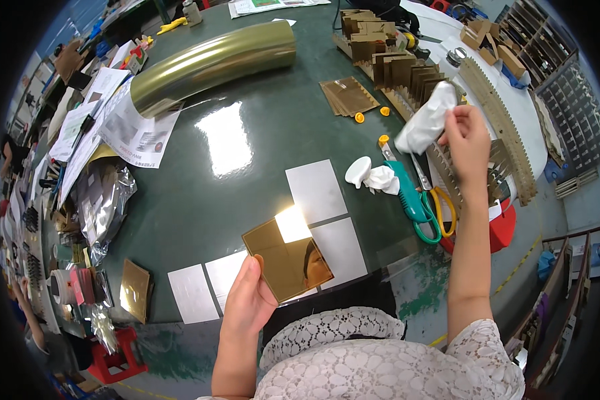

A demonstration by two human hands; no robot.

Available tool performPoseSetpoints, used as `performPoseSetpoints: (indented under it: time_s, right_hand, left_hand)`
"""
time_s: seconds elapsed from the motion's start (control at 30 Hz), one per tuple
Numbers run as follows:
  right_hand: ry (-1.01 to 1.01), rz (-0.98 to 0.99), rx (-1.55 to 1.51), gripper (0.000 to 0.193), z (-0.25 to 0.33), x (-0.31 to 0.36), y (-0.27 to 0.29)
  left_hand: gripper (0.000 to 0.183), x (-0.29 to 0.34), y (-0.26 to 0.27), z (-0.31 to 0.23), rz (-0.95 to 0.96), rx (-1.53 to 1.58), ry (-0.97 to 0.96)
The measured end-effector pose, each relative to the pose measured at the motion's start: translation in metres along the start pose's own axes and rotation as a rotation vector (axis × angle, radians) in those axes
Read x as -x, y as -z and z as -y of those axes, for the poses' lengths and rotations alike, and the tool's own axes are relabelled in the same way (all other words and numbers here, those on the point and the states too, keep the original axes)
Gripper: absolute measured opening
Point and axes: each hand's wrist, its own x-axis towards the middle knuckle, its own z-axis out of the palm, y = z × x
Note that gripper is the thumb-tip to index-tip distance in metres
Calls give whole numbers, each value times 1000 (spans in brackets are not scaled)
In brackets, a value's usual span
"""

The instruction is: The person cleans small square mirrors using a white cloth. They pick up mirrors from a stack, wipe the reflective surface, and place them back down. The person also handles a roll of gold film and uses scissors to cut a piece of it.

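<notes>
My left hand (250, 293) grips a square, gold-tinted mirror plate (280, 267) by its left edge, above the near side of the green table. Several pale grey square sheets (317, 191) lie under and around the plate. Farther to the right, my right hand (468, 137) is closed, thumb and fingertips pinching the edge of a crumpled white cloth (425, 125). Below the cloth lie a teal utility knife (410, 193), green-handled scissors (428, 223) and yellow-handled scissors (445, 210). Small white wads (382, 179) sit left of the knife.
A large gold film roll (213, 67) lies across the far left. Notched racks (410, 73) hold upright brown plates at the far right; loose plates (349, 95) lie beside them. Papers (137, 133), a plastic bag (107, 200) and a gold stack (135, 291) are on the left.
</notes>
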Motion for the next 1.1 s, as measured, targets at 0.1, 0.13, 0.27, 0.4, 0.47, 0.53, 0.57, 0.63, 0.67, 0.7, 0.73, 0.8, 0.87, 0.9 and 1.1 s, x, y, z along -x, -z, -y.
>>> performPoseSetpoints:
  time_s: [0.1, 0.13, 0.27, 0.4, 0.47, 0.53, 0.57, 0.63, 0.67, 0.7, 0.73, 0.8, 0.87, 0.9, 1.1]
  right_hand:
    - [-44, -2, -245, 17, 21, 7, 15]
    - [-44, -5, -334, 18, 23, 12, 18]
    - [-185, 146, -742, 36, 13, 53, 26]
    - [-331, 515, -391, 64, -11, 91, 48]
    - [-269, 565, -210, 68, -18, 97, 56]
    - [-204, 569, -116, 71, -10, 95, 59]
    - [-169, 574, -70, 72, -5, 93, 60]
    - [-177, 588, -92, 71, -3, 91, 55]
    - [-179, 600, -104, 71, -3, 89, 52]
    - [-186, 547, -92, 66, -11, 87, 48]
    - [-200, 486, -35, 56, -10, 85, 39]
    - [-227, 438, 123, 46, -9, 82, 28]
    - [-111, 393, 211, 28, -17, 81, 21]
    - [-163, 406, 196, 24, -16, 79, 19]
    - [-266, 387, 91, 16, -15, 71, 24]
  left_hand:
    - [44, 0, -2, 0, 3, 5, 1]
    - [44, 0, -2, 0, 15, -1, -5]
    - [44, 4, 0, -2, 21, -19, -25]
    - [44, 1, -1, 0, 14, -14, -2]
    - [44, 0, -7, 0, 17, -8, 0]
    - [44, 1, -9, -1, 37, -6, -4]
    - [44, 2, -8, -1, 56, -4, -6]
    - [44, 5, -8, -2, 72, -11, -4]
    - [45, 3, -10, -1, 72, -19, 0]
    - [45, 1, -14, 0, 68, -27, 3]
    - [45, 2, -17, -2, 63, -32, 14]
    - [46, 2, -24, -5, 52, -44, 37]
    - [47, 2, -25, -7, 47, -35, 44]
    - [47, 2, -23, -7, 40, -33, 38]
    - [47, 1, -15, -10, 24, -56, 17]
